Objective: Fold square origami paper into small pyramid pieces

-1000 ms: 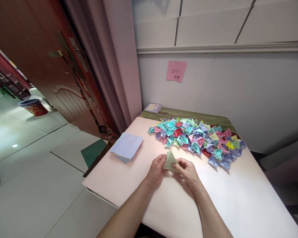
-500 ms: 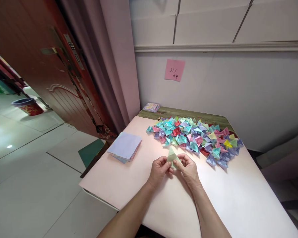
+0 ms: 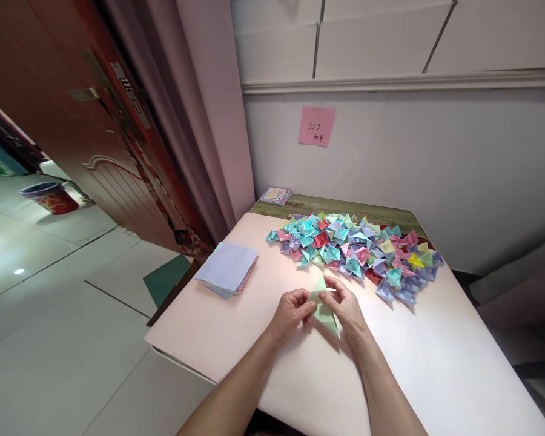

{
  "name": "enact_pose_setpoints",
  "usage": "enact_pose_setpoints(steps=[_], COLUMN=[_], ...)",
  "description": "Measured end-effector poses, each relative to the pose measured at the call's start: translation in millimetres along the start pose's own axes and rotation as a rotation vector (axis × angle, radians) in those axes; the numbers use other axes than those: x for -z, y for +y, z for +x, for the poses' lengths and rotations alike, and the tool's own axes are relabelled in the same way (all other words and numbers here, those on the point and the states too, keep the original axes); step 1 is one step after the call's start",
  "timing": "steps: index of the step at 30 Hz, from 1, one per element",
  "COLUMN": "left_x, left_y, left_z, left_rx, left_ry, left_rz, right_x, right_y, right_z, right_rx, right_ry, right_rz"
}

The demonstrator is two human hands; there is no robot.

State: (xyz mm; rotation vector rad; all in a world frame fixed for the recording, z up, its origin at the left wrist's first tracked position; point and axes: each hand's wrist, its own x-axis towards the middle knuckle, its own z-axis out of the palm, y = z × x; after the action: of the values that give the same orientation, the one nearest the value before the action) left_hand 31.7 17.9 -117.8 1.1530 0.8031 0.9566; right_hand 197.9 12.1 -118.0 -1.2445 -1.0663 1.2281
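Between my hands is a light green sheet of origami paper [image 3: 327,318], partly folded, with one point up and another slanting down to the right. My left hand [image 3: 293,309] pinches its left side between thumb and fingers. On the right side, my right hand [image 3: 344,303] grips it, thumb on the near face and fingers behind. Just beyond my hands lies a heap of small folded paper boats [image 3: 331,253] in teal, purple, pink, red, yellow and green. To the left sits a stack of square paper [image 3: 227,266], a lilac sheet on top.
The pale table [image 3: 200,339] has its left edge above a tiled floor. A small stack of printed cards [image 3: 276,195] lies at the far left corner. A pink note [image 3: 317,126] is stuck on the wall. Left are a wooden door [image 3: 104,139] and a bin [image 3: 49,197].
The green paper has turned in my hands, and a folded part now extends down to the right below them. My hands stay in nearly the same place.
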Motion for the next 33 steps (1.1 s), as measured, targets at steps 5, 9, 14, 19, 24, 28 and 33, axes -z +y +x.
enact_pose_setpoints(steps=[5, 9, 14, 19, 24, 28, 33], left_x=[-0.4, -1.6, -3.7, -0.2, 7.4, 8.8, 6.9], left_y=[-2.2, -4.5, -6.0, -3.2, 1.6, 3.7, 5.5], left_z=[0.2, 0.2, 0.2, 2.1, 5.7, 5.9, 2.9], left_rx=[0.018, 0.082, 0.105, 0.133, 0.079, 0.096, 0.128], left_ry=[-0.009, 0.001, 0.007, 0.044, 0.123, 0.122, 0.008], left_rz=[0.023, -0.018, -0.040, -0.151, -0.432, -0.522, -0.432], right_x=[-2.2, -3.2, -4.7, -5.7, -2.9, -5.9, -13.1], right_y=[-5.7, -2.6, 1.0, 0.5, -2.1, -4.3, -6.9], right_z=[-3.6, -1.5, -0.1, 0.0, 0.4, -4.1, -10.6], right_rx=[-0.006, 0.054, 0.090, 0.059, -0.002, -0.030, -0.067], right_ry=[-0.123, -0.005, 0.121, 0.112, 0.040, -0.056, -0.207], right_rz=[0.120, 0.136, 0.135, 0.193, 0.290, 0.296, 0.285])
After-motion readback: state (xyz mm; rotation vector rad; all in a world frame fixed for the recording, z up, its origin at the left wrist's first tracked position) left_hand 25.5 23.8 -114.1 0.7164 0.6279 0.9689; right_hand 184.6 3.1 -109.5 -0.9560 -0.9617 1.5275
